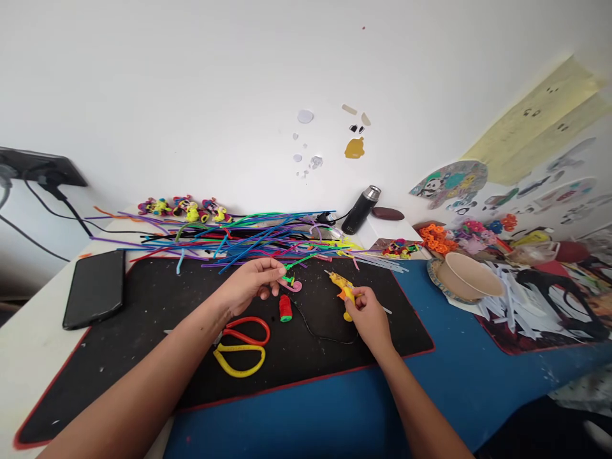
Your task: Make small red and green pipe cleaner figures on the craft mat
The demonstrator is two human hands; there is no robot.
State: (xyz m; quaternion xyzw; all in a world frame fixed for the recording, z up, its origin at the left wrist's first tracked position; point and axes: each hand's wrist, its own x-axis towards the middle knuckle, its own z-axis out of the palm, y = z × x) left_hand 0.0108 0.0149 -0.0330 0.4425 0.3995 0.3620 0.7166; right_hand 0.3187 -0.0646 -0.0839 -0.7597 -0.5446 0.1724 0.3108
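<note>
My left hand pinches a small pink and green pipe-cleaner piece over the black mat. My right hand grips a yellow glue gun, its nozzle pointing left toward the piece; its black cord trails across the mat. A small red and green pipe-cleaner figure stands on the mat between my hands. Scissors with red and yellow handles lie near my left wrist.
A heap of coloured pipe cleaners runs along the mat's far edge, with finished figures behind. A black phone lies left, a dark bottle leans at the wall, a paper bowl and craft clutter sit right.
</note>
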